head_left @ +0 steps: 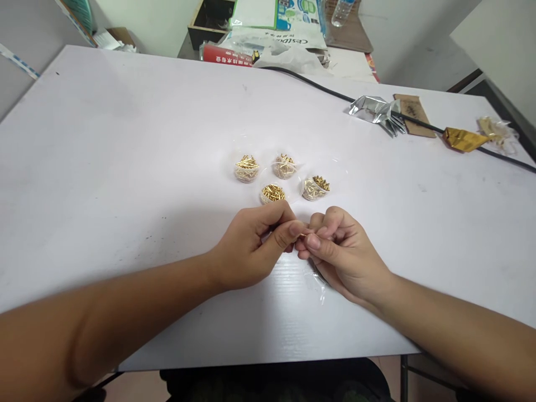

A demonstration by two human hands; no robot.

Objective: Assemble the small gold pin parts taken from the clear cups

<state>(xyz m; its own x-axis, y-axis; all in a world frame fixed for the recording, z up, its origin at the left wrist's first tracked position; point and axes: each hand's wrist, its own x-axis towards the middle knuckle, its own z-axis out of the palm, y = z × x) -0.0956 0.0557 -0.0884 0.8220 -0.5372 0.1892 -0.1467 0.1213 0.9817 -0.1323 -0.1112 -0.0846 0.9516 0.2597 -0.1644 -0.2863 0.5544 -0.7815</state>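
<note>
My left hand [262, 243] and my right hand [341, 248] meet above the table, thumbs and fingers pinched together. Between the fingertips a thin gold-coloured pin [303, 235] just shows; most of it is hidden. Just beyond my hands stand several small clear cups of tiny gold metal parts: long pins in the left cup [247, 169], pins in the back cup [285, 166], short pieces in the near cup [273, 193] and darker-tipped pieces in the right cup [316, 188]. Under my right hand lies a clear plastic dish [321, 277], partly covered.
A black cable [310, 82] crosses the white table [125, 139] at the back right, past silver foil [372, 110], a cardboard piece [414, 116], gold foil [464, 139] and a plastic bag [500, 134]. Packaging and a black box [211, 22] stand beyond the far edge.
</note>
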